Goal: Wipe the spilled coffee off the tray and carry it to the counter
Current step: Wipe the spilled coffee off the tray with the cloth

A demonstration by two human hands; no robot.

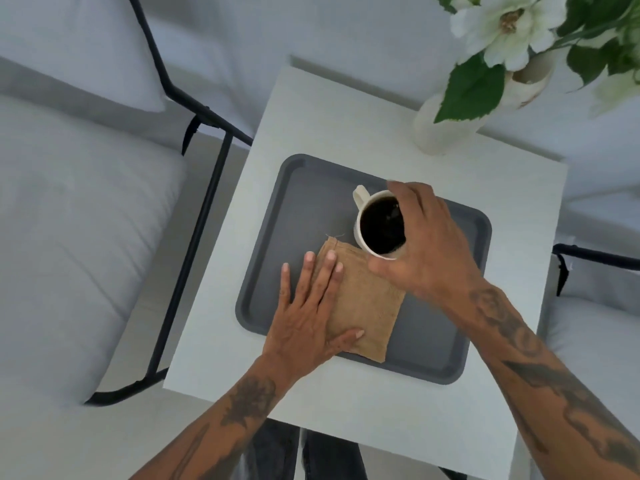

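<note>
— Where's the tray (298,188)?

— On the small table (346,112) in front of me, mid-top. The vase (436,133) stands behind it, at the far right corner.

— And on the tray?

— The mug (379,225) toward the back, the cloth (367,306) just in front, overlapping the near rim. My left hand (308,317) lies on the cloth; my right hand (429,244) wraps the mug.

— Left of the table?

— A chair (86,237).

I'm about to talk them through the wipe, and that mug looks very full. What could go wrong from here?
1. The mug is nearly full of coffee and the right hand grips it by the rim; a tilt could spill more onto the tray.
2. The left hand presses the cloth right beside the mug; a wide wipe could knock it.
3. The vase stands near the tray's far edge; lifting might bump it.
</note>
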